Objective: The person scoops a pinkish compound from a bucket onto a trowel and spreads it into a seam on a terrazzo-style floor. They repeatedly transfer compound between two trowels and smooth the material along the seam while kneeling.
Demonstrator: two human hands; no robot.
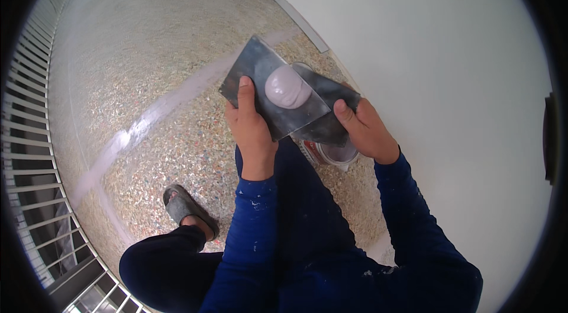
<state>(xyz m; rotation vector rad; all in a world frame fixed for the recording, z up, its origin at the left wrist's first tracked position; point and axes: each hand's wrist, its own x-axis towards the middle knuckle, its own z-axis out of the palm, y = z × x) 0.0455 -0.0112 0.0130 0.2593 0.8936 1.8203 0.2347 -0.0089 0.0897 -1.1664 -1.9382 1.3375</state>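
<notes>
Blue sleeves rise from the lower edge. Left of them a grey sandal rests on the speckled floor. The left hand grips a metal plate bearing a lump of pale putty. The right hand holds a second blade tucked under it, above an open tin, beside the white wall.
</notes>
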